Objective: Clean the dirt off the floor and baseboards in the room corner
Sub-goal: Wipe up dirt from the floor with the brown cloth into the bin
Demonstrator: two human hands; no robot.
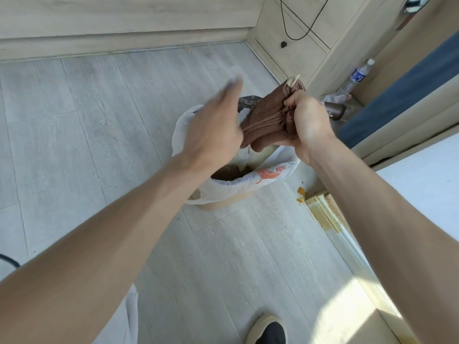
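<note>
At frame centre the right hand (306, 120) clutches a bunched brown cloth (268, 115) over the lined bin (243, 184); the left hand (213, 125) is blurred, fingers extended beside it. Orange dirt (301, 193) remains by the baseboard (323, 214), lower right. Shaking out seems underway; wiping that stain likely follows.

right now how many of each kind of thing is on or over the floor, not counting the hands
brown cloth: 1
lined waste bin: 1
plastic bottles: 2, second one lying partly hidden
dark cylinder: 1
orange dirt patch: 1
total: 6
</note>
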